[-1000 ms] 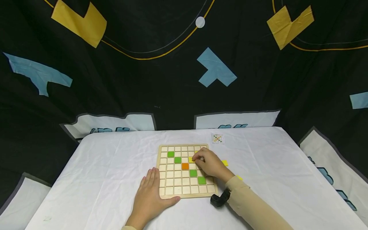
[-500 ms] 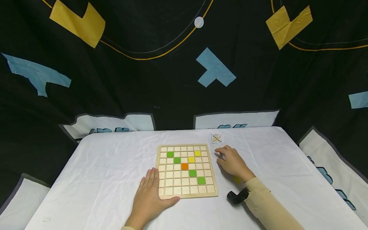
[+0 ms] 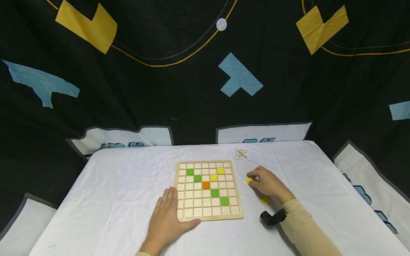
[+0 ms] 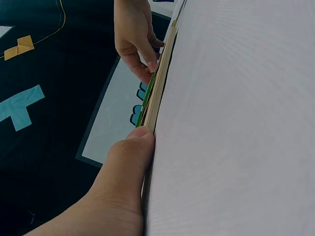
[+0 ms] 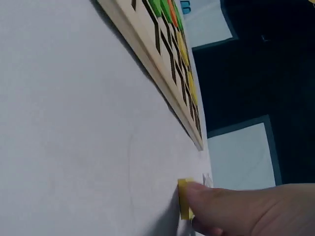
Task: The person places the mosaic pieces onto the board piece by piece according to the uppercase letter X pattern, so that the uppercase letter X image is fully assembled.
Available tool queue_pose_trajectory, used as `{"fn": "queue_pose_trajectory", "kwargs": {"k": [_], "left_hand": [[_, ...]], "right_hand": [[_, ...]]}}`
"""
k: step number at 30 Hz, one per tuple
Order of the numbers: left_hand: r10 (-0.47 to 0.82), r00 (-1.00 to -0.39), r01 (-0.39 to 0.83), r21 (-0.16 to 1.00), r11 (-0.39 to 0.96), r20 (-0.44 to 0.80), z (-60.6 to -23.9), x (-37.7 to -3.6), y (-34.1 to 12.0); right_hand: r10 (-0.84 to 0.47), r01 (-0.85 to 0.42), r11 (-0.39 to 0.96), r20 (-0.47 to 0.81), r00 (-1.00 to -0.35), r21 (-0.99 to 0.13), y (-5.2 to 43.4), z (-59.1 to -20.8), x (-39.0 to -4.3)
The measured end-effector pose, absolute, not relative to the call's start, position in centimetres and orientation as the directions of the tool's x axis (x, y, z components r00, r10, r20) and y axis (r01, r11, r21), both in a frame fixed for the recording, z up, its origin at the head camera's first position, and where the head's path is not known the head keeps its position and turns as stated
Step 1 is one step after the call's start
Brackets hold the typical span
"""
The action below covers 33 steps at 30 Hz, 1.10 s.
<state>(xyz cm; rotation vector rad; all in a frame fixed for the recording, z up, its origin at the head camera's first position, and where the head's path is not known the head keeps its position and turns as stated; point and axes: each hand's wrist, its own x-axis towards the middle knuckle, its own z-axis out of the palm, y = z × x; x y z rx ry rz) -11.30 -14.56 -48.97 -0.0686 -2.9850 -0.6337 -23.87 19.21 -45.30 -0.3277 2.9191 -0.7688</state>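
Right hand (image 3: 269,185) pinching yellow tile (image 3: 249,180)

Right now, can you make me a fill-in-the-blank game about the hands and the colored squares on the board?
1. The right hand touches a loose tile whose color is ____.
2. The left hand rests flat at the wooden board's near ____ corner.
3. The number of green tiles in the board is ____.
4. The single tile near the middle of the board is colored ____.

Missing words: yellow; left; four; orange
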Motion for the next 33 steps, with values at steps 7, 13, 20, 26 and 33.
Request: {"fn": "queue_pose_trajectory", "kwargs": {"k": [7,13,20,26,33], "left_hand": [[0.024,-0.995,0.061,0.398,0.915,0.097,-48.9,-11.3,-14.7],[0.021,-0.995,0.06,0.405,0.912,0.1,-48.9,-11.2,-14.7],[0.019,-0.995,0.057,0.405,0.913,0.097,-48.9,-11.2,-14.7],[0.02,-0.996,0.055,0.403,0.914,0.091,-48.8,-11.3,-14.7],[0.028,-0.996,0.058,0.393,0.918,0.083,-48.9,-11.4,-14.6]], "right_hand": [[-0.212,-0.146,0.843,-0.069,-0.975,-0.518,19.5,-45.0,-23.9],[-0.19,-0.142,0.792,-0.018,-0.982,-0.594,18.3,-44.9,-23.7],[-0.213,-0.143,0.66,-0.002,-0.977,-0.737,14.5,-44.4,-22.6],[-0.358,-0.276,0.624,0.047,-0.933,-0.731,10.7,-44.3,-21.1],[-0.455,-0.38,0.601,0.09,-0.886,-0.703,7.2,-44.6,-19.9]]}}
